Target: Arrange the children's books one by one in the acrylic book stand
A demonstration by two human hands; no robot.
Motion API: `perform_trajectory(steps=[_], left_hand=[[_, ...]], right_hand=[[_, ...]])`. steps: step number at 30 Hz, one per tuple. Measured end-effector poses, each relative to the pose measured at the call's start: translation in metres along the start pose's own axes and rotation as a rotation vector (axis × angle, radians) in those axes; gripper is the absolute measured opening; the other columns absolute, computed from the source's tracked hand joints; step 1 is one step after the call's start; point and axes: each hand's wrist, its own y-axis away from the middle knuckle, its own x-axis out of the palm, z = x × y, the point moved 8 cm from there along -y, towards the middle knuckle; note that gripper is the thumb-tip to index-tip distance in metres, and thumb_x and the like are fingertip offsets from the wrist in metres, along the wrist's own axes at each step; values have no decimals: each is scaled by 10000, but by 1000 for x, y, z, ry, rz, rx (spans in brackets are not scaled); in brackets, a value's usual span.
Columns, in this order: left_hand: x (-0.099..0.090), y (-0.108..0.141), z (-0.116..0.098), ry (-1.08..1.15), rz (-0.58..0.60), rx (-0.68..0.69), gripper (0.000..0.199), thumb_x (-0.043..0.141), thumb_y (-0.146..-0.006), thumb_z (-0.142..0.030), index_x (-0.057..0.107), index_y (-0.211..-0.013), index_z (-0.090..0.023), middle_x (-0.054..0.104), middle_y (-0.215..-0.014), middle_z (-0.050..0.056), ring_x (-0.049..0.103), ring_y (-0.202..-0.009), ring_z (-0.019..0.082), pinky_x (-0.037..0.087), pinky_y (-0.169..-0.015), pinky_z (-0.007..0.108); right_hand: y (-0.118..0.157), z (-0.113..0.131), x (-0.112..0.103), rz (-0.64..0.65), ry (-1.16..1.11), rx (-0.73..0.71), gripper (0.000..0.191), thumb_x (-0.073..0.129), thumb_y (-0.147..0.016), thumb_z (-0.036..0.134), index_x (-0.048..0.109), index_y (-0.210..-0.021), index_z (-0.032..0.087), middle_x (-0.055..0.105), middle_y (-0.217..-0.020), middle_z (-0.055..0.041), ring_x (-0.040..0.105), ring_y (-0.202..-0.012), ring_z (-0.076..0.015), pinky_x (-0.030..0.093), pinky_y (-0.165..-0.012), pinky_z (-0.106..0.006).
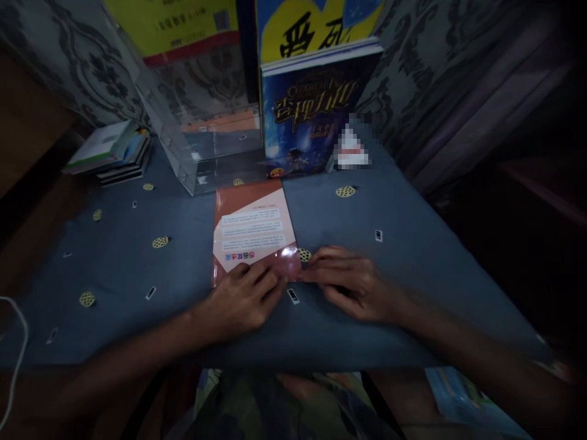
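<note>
a thin booklet (250, 229) lies flat on the grey-blue tablecloth (183, 318), in front of the person and between the middle of the table and its near edge. its cover is orange-red with a pale pink panel, three blocks of small print and a row of coloured characters; the print appears upside down from the person's side. a glare spot shows near its right edge.

the left hand (247, 296) rests over the near edge of the booklet, palm down, fingers bent and partly curled; whether it grips the booklet or only presses on it, cannot tell. the right hand (353, 284) is at the near right corner, half curled, fingers pointing left, fingertips at the corner; whether the corner is pinched, cannot tell.

at the far side of the booklet, a dark blue book (316, 110) stands upright, its lower edge just beside the booklet's far edge; contact between them is unclear. a yellow and blue book (293, 27) stands behind it. to the left stands a clear plastic rack (183, 165). farther left lies a stack of books (107, 153), loosely aligned. a white cable (21, 351) hangs at the left border.
</note>
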Motion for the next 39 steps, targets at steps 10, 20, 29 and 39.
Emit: perform_trajectory(steps=[10, 20, 29, 39], left_hand=[[-15, 51, 20, 44, -16, -141, 296, 466, -974, -83, 640, -1213, -71, 732, -1096, 128, 658, -1051, 237, 547, -863, 354], [-20, 71, 38, 138, -74, -294, 242, 521, -989, -139, 678, -1173, -138, 740, -1049, 84, 688, -997, 205, 612, -792, 330], [-3, 73, 72, 303, -80, -448, 294, 482, -1026, -229, 672, -1242, -171, 703, -1219, 110, 666, -1097, 211, 604, -876, 368], [46, 47, 146, 196, 9, -557, 345, 480, -1015, -291, 638, -1305, -195, 658, -1289, 120, 629, -1129, 247, 540, -944, 452]], right_hand=[[-2, 5, 1, 1, -8, -43, 410, 481, -924, 57, 677, -1238, 235, 742, -841, -30, 689, -833, -189, 579, -793, -365], [-5, 14, 2, 47, 62, -47, 403, 495, -907, 68, 675, -1231, 227, 749, -887, -56, 685, -930, -216, 573, -798, -380], [-6, 17, 2, 59, 50, -40, 383, 490, -892, 63, 675, -1192, 215, 738, -877, -59, 678, -918, -217, 565, -800, -388], [-11, 17, 0, 51, 31, -13, 314, 496, -904, 92, 692, -1117, 214, 728, -878, -71, 672, -883, -221, 554, -812, -409]])
